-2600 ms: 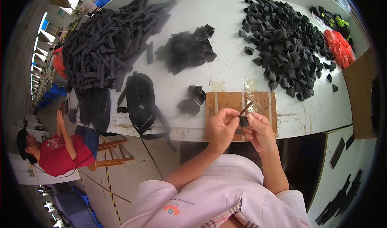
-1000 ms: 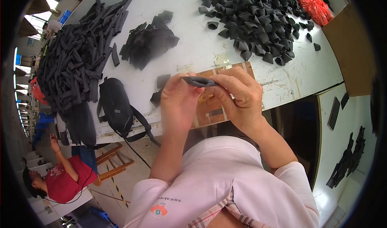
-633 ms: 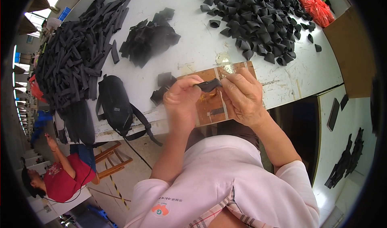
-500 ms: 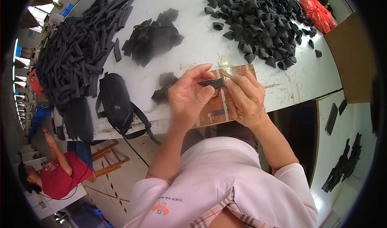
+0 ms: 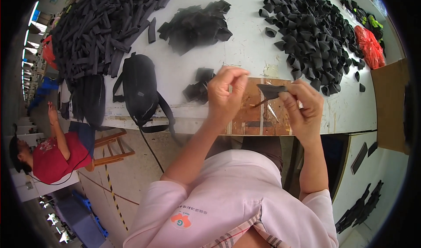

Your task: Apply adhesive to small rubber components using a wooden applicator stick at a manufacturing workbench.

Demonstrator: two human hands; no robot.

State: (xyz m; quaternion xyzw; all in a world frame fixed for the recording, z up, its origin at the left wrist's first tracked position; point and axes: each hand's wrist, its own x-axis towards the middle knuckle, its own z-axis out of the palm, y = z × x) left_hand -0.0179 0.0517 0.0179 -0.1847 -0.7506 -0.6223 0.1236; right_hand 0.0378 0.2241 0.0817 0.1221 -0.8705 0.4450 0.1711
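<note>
My right hand (image 5: 305, 108) pinches one end of a folded black fabric piece (image 5: 270, 91), whose wider end points left, over a brown taped board (image 5: 245, 113). To its left, my left hand (image 5: 226, 92) is raised with thumb and forefinger brought together, apart from the fabric piece. Whether anything thin sits in that pinch is too small to make out. Beside my left wrist lie a few flat black pieces (image 5: 196, 91) on the white table (image 5: 245, 33).
A heap of long black strips (image 5: 94, 37) covers the far left, near a black zipped bag (image 5: 140, 83). Flat black pieces (image 5: 193, 26) lie mid-table. Folded black loops (image 5: 311, 37) and a red plastic bag (image 5: 369, 46) are at right, by a cardboard box (image 5: 390, 107). Another person (image 5: 57, 156) sits left.
My hands, together on the black fabric piece before, have moved apart. The left let go of it; the right keeps it and has shifted right. The view has shifted too.
</note>
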